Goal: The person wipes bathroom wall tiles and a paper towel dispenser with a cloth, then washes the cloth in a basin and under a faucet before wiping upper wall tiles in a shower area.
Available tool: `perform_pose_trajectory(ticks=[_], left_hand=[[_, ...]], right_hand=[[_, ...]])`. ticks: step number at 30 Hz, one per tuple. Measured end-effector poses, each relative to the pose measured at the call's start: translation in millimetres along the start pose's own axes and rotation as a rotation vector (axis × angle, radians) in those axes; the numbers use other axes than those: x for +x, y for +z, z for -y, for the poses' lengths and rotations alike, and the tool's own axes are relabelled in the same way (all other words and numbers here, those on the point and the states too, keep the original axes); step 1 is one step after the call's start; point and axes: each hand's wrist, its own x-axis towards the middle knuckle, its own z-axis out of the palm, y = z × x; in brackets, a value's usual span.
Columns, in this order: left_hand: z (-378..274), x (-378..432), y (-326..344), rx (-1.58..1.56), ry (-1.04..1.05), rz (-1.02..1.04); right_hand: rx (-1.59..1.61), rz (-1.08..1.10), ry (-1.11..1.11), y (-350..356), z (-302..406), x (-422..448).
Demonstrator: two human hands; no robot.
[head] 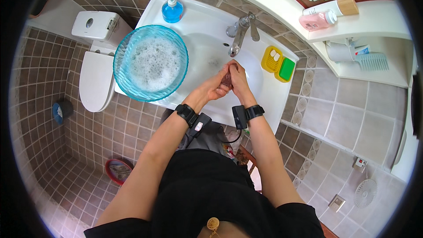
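My left hand (213,87) and my right hand (239,81) meet over the white washbasin (200,67), both gripping a small, dark reddish, wet-looking object (227,80). My fingers hide much of it, so I cannot tell its exact kind. Just beyond my fingertips is the spout of a chrome faucet (243,33); no running water shows clearly. To the left, a translucent blue, ribbed bowl (118,72) rests on the basin's edge, filled with white soap foam (155,62). Each wrist wears a black strap with a small black box.
Behind the bowl stands a blue liquid-soap pump bottle (172,11). A yellow soap dish (271,62) with white pieces and a green block (287,69) sits at the basin's right. A pink bottle (317,20) lies on the shelf above. The toilet (96,81) is at left.
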Motion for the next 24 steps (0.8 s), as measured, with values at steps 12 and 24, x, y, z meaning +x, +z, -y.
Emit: perform_pose_trajectory(ticks=[12,24], left_hand=[[39,5,22,0.035,0.143,-0.13],[86,-43,30,-0.031,0.42,-0.173]], right_hand=[[-0.139,-0.059,-0.139,-19,-11,-8],[-0.144,0.167,-0.073,-31,-7,-44]])
